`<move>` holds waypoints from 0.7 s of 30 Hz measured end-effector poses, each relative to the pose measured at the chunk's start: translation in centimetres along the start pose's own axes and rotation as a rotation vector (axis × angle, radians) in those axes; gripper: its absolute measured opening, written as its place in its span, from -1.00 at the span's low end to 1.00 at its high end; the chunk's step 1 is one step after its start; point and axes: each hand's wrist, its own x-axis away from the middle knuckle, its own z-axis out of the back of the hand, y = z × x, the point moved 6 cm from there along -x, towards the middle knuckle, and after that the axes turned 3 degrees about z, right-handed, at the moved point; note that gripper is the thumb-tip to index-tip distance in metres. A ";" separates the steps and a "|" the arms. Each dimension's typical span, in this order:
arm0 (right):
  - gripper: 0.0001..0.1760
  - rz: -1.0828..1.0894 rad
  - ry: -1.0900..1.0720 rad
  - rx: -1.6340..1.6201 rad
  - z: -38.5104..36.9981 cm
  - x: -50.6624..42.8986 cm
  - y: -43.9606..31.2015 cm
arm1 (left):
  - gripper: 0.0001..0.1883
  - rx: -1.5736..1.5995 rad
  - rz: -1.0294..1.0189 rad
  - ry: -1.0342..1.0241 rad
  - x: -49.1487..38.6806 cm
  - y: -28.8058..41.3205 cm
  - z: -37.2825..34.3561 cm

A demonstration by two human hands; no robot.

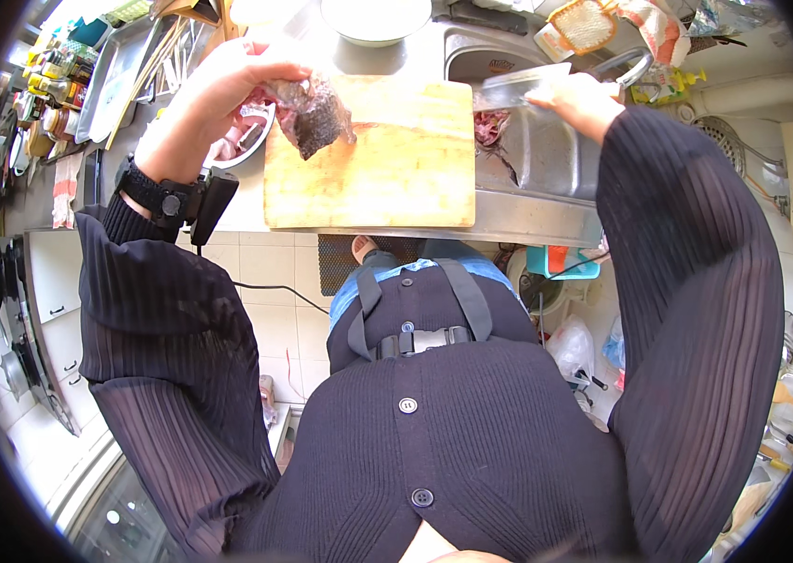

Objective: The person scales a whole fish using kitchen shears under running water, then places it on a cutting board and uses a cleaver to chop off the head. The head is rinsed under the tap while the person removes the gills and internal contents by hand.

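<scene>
My left hand (pixel 245 74) grips a raw piece of fish (pixel 317 116) with dark, scaly skin, holding it over the upper left part of a wooden cutting board (pixel 382 183). Beneath that hand and partly hidden by it, a white bowl (pixel 266 134) contains cut raw fish pieces (pixel 231 146). In my right hand (pixel 576 98) is a cleaver-like knife (pixel 512 88), its broad blade blurred and pointing left across the sink (pixel 558 158). Reddish fish scraps (pixel 489 127) lie in the sink below the blade.
A white basin (pixel 375 17) stands behind the board. Left on the counter are a metal tray (pixel 111 81), wooden chopsticks (pixel 146 74) and several seasoning jars (pixel 59 91). A curved faucet (pixel 632 67) and a yellow-edged sponge (pixel 581 27) are by the sink. A cable (pixel 277 287) hangs near my left sleeve.
</scene>
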 end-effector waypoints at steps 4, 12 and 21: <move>-0.65 0.083 -0.309 0.522 -3.5 4.6 2.5 | -0.84 -0.011 -0.045 -0.043 -0.2 0.3 -0.6; -0.62 0.137 0.067 0.251 3.2 2.8 -5.4 | -0.81 -0.114 -0.054 -0.011 -0.9 1.3 -0.9; -0.57 0.145 0.125 -0.080 4.2 -11.4 -15.3 | -0.83 -0.081 -0.109 0.000 1.1 3.3 0.6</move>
